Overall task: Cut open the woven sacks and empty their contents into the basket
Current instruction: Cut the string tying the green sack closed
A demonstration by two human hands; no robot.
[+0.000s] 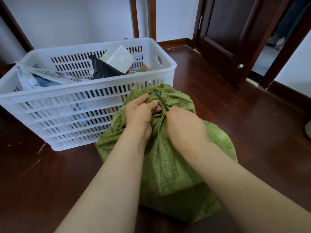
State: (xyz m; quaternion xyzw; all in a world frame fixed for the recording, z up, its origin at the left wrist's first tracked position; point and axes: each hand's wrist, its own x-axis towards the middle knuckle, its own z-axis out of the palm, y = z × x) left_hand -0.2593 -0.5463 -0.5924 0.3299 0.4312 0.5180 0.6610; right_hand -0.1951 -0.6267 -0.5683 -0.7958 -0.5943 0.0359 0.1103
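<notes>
**A:** Where is the sack in the head view?

**B:** The green woven sack [168,167] sits on the dark wooden floor [50,174] at lower centre of the frame, between your forearms. Its bunched neck points up toward the middle. It overlaps the near right corner of the white basket [50,115]; I cannot tell whether the two touch.

**A:** And my left hand?

**B:** Your left hand [139,113] is clenched round the gathered neck just left of centre, with the fingers curled into the folds.

**A:** The right one?

**B:** Your right hand [183,126] is closed round a tool. Only its thin dark blade [161,102] shows, because the handle is hidden in your fist. The blade slants up and to the left, lying against the bunched fabric right beside your left fingers.

**A:** Is the sack open?

**B:** Its neck is gathered tight. I cannot tell whether the blade has cut anything.

**A:** And the basket?

**B:** It fills the left middle of the frame. Inside, a white block [117,58] sits at upper centre with a black plastic bag [104,70] leaning against it. A printed packet [55,76] lies toward the left rim. A dark door [223,31] stands at upper right.
</notes>
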